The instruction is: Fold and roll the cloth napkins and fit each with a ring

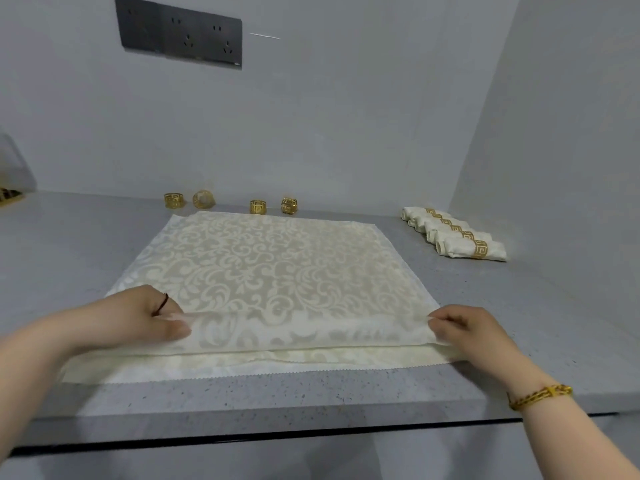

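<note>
Several rolled napkins (pixel 453 247) inside rings (pixel 480 249)

looks like a kitchen: speckled counter (pixel 311 393), wall sockets (pixel 180 32).

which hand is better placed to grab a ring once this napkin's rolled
Left, probably. The left hand pinches the napkin on the side where the four loose rings sit; the right hand is nearer the finished rolls.

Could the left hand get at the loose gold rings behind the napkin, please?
Probably, once it lets go: the left hand is pinching the near fold of the napkin, and only flat cloth lies between it and the four rings.
</note>
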